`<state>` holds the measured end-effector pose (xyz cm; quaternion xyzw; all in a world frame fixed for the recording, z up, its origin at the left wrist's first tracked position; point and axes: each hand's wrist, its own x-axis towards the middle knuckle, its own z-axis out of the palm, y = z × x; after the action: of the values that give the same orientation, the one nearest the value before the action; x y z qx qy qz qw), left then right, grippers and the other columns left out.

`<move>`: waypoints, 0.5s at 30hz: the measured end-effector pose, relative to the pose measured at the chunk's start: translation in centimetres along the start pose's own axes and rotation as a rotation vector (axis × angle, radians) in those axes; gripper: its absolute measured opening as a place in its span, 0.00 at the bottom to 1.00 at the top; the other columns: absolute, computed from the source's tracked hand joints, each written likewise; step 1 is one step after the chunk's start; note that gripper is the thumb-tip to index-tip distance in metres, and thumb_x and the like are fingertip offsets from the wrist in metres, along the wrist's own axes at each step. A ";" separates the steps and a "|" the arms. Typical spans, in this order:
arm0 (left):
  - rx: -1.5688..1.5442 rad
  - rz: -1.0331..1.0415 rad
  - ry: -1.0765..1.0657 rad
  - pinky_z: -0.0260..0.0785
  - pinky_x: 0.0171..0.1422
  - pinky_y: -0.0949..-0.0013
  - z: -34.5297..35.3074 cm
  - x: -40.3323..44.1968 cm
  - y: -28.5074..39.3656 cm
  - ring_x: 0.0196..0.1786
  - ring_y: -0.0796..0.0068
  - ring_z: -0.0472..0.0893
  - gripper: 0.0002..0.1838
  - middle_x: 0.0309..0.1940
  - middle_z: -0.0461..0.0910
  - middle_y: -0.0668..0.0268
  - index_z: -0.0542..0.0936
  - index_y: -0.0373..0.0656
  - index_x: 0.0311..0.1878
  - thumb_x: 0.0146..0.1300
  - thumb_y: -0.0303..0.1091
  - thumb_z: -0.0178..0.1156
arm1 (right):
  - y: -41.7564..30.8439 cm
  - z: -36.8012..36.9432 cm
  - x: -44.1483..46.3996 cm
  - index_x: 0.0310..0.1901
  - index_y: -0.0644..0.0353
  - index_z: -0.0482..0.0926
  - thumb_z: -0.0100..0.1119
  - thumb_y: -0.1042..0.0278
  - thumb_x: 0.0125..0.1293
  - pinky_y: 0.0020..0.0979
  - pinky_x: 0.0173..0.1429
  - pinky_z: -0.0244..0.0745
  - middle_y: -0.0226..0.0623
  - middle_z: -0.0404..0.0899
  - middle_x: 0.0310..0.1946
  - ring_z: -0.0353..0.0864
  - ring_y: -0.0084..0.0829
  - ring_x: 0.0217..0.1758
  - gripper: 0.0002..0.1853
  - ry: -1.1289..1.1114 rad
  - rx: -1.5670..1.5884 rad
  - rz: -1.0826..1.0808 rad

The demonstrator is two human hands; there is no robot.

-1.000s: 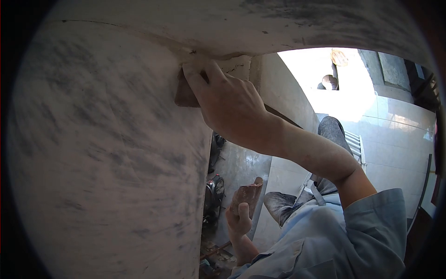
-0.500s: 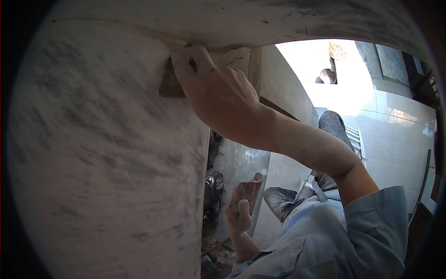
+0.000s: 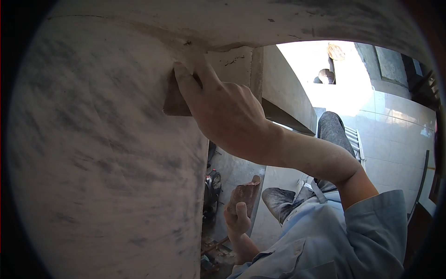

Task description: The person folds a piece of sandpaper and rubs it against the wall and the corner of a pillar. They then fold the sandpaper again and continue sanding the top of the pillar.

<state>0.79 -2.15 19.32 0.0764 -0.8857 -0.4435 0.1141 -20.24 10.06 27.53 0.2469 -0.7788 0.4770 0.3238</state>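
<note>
Bright light washes over the pale tiled floor (image 3: 395, 135).

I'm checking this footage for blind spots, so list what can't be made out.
Head view: far face of the brown piece under the right hand, turned toward the pale surface.
Head view: most fingers of the left hand, behind the reddish sheet.
Head view: the dark object's full shape, cut off by the surface's edge.
Head view: detail in the bright area, lost to glare.
</note>
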 end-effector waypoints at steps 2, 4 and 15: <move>0.013 -0.037 -0.059 0.68 0.37 0.68 -0.6 -0.5 -0.3 0.35 0.71 0.80 0.25 0.34 0.81 0.61 0.79 0.30 0.46 0.74 0.46 0.43 | 0.7 -0.1 1.7 0.54 0.82 0.68 0.59 0.74 0.62 0.29 0.21 0.82 0.55 0.73 0.42 0.86 0.37 0.25 0.23 -0.051 -0.023 0.041; -0.001 -0.087 -0.150 0.72 0.49 0.69 -1.4 -0.9 -0.8 0.46 0.67 0.82 0.25 0.46 0.83 0.57 0.78 0.31 0.55 0.75 0.47 0.46 | 0.7 -0.2 1.9 0.54 0.83 0.68 0.59 0.74 0.62 0.29 0.21 0.81 0.54 0.73 0.41 0.86 0.37 0.25 0.23 -0.069 -0.038 0.066; -0.069 -0.003 -0.101 0.72 0.44 0.69 -0.9 -0.5 -0.9 0.42 0.67 0.83 0.26 0.43 0.83 0.56 0.78 0.31 0.54 0.74 0.48 0.46 | 0.2 0.4 1.2 0.53 0.82 0.68 0.59 0.75 0.61 0.29 0.21 0.81 0.54 0.73 0.42 0.85 0.36 0.25 0.23 -0.029 -0.051 0.063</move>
<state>1.57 -3.19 19.06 0.0512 -0.8745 -0.4770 0.0712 -21.25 9.71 28.18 0.2207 -0.8027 0.4636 0.3035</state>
